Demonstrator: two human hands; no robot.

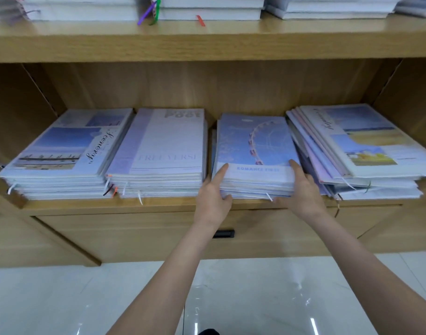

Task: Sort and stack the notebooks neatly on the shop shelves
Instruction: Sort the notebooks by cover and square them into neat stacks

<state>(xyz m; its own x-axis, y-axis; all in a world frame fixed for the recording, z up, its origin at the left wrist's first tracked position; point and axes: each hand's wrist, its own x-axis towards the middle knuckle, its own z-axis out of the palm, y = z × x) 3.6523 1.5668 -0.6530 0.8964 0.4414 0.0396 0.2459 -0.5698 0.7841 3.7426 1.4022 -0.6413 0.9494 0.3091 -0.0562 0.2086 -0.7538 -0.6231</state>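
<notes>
Several stacks of notebooks lie on the lower wooden shelf point(173, 206). The third stack point(253, 151), topped by a blue Ferris-wheel cover, sits between my hands. My left hand point(214, 192) grips its front left corner, index finger on the top cover and thumb under the stack's front edge. My right hand point(301, 189) holds the front right corner, fingers over the top cover and thumb at the front edge. To the left lie a "Scenery" stack point(62, 153) and a "Free Verse" stack point(163, 151). At the right is an uneven, fanned-out stack point(362, 151).
An upper shelf point(207, 42) carries more notebook stacks with coloured ribbon markers hanging over its edge. Below the lower shelf is a drawer front with a dark handle point(223, 233). Glossy white floor tiles point(62, 298) lie beneath. Wooden side panels close the compartment at both ends.
</notes>
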